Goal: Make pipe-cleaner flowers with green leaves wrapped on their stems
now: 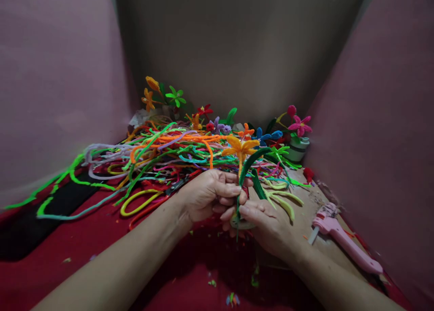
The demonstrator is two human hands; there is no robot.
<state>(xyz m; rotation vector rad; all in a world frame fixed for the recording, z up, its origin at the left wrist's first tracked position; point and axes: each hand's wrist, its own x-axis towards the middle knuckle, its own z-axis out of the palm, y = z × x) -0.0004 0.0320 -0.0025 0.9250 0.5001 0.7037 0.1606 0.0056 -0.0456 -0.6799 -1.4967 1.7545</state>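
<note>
An orange pipe-cleaner flower (241, 147) stands upright between my hands, with a long dark green leaf (252, 162) curving off to its right. My left hand (217, 191) pinches its green stem just below the leaf. Lower on that stem, the thumb and fingers of my right hand (262, 218) close around it. A pale round object (243, 223) shows partly under my right fingers; its kind I cannot make out. Beside my right hand, yellow-green pipe-cleaner strips (283, 200) lie on brown cardboard (300, 220).
A big heap of colourful pipe cleaners (169, 148) spreads behind my hands. Finished flowers stand along the back, including a pink flower (300, 125) in a small white pot (297, 149). A pink glue gun (347, 238) lies at right. Dark-handled pliers (176, 184) rest by my left wrist.
</note>
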